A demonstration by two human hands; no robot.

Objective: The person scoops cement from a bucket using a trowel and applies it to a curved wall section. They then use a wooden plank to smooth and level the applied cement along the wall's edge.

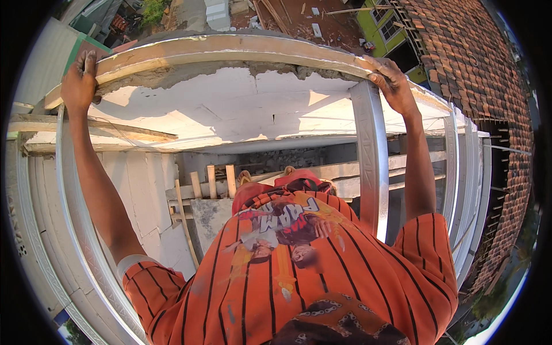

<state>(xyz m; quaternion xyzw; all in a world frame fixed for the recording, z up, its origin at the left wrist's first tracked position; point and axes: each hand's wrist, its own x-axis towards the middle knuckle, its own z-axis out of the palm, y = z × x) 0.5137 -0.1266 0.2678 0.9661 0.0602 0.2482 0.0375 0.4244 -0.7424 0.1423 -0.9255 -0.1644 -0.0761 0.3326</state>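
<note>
A long wooden board (230, 50) spans the top edge of a white block wall (236, 98), its far and near faces pale with mortar smears. My left hand (79, 86) grips the board near its left end, fingers curled over the top. Toward the other end, my right hand (392, 80) is closed round the board, just above a silver metal beam (371, 155). Rough grey mortar (172, 76) shows along the wall just under the board. Both arms reach forward, well apart. The undersides of the grips are partly hidden.
Silver metal roof members (75, 190) run past on the left, with several more on the right. Below me are wooden scaffold planks (339, 171) and upright wooden posts (211, 181). A tiled roof (477, 63) slopes at the right; a green building (382, 29) and red-brown ground lie far below.
</note>
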